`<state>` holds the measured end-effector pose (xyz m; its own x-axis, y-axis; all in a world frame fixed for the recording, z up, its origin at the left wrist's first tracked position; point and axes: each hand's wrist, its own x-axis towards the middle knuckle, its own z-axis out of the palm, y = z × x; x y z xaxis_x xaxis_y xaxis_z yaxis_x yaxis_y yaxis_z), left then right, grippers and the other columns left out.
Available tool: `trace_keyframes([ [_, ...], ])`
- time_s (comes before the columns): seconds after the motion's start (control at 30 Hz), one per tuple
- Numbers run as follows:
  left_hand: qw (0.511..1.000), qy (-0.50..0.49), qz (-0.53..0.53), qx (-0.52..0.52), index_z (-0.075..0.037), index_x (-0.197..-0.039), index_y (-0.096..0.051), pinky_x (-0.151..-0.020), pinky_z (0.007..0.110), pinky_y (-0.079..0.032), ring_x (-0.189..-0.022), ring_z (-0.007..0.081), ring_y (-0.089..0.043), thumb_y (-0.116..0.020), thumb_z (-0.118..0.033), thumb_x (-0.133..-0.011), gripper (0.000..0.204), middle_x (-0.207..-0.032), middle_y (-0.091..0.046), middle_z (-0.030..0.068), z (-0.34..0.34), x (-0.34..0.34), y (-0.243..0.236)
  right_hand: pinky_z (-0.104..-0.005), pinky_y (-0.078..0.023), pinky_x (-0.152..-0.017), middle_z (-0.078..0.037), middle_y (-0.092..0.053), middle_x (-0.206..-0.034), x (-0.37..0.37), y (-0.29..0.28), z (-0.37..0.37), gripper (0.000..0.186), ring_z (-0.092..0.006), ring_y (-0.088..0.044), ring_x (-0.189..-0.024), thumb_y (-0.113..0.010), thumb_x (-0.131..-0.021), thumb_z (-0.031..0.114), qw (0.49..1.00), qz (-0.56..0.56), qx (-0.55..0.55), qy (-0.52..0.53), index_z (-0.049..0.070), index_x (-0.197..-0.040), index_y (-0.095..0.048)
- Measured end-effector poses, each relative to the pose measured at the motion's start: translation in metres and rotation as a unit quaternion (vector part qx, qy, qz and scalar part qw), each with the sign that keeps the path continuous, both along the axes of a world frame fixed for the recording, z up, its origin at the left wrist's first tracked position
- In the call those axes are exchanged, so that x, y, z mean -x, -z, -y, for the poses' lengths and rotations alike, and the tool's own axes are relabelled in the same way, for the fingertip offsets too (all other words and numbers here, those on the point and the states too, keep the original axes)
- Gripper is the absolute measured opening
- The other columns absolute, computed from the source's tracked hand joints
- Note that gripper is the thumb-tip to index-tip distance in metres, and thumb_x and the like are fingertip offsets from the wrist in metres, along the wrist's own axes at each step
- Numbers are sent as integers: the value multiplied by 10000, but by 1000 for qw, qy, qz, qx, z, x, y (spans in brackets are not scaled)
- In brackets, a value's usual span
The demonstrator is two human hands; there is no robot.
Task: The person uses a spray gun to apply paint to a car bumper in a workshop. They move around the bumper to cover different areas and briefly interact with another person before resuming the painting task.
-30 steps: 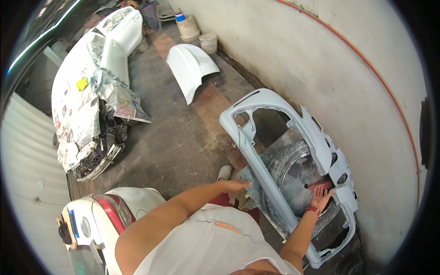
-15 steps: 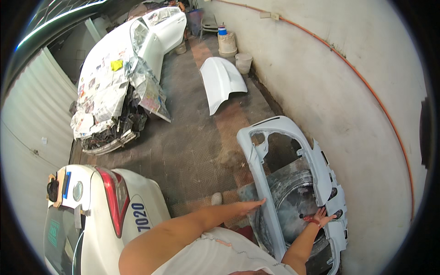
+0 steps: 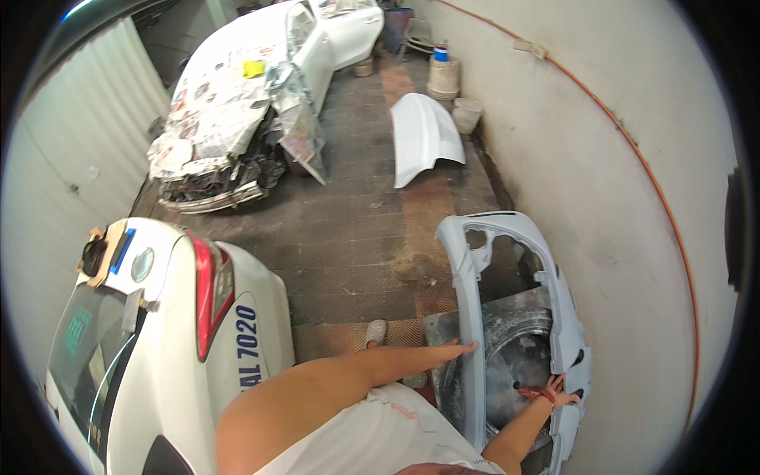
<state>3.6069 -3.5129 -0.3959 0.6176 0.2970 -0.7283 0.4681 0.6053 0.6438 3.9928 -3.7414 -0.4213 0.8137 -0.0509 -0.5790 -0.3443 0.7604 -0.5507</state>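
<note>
A light grey car bumper cover (image 3: 473,317) lies at lower right, over a dusty wheel and a dark flat panel (image 3: 445,328). My left hand (image 3: 455,351) is at its left bar, with a finger or thumb laid over the bar and the rest partly hidden. Across the opening, my right hand (image 3: 559,391) holds the bumper's right edge, its fingers apart and thumb pointing outward. A red band (image 3: 546,395) circles the right wrist.
Close on the left stands a white car (image 3: 261,332) with a red tail light. Beyond it, a white car (image 3: 214,127) is masked with paper. A white curved body panel (image 3: 423,142), buckets (image 3: 443,77) and an orange hose (image 3: 657,182) are along the right wall.
The view has swung left, so the surroundings appear further right. Both hands stay at the bumper cover's two sides, and its outline looks narrower. A shoe shows more fully.
</note>
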Motion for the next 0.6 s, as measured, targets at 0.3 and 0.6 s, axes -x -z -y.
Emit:
trace_keyframes([
  [0.3, 994, 61, 49, -79, -5, -1668, 129, -1327, 505, -87, -1636, 372, 23, -507, -951, -814, 1425, -1754, 68, 248, -4, 57, -56, -547, -361, -1205, -326, -512, -1440, 103, -170, -50, 995, -450, -522, -1340, -657, -960, 681, 980, 99, -8, 174, -62, -1550, -358],
  [0.6, 974, 56, 133, -172, 30, -1666, 17, -1315, 545, -114, -1625, 424, -31, -461, -930, -862, 1341, -1728, -50, 302, -14, 55, -161, -419, -274, -1274, -225, -369, -1623, 124, -317, -75, 1000, -331, -381, -1488, -649, -977, 657, 938, 235, -80, 242, -81, -1566, -322],
])
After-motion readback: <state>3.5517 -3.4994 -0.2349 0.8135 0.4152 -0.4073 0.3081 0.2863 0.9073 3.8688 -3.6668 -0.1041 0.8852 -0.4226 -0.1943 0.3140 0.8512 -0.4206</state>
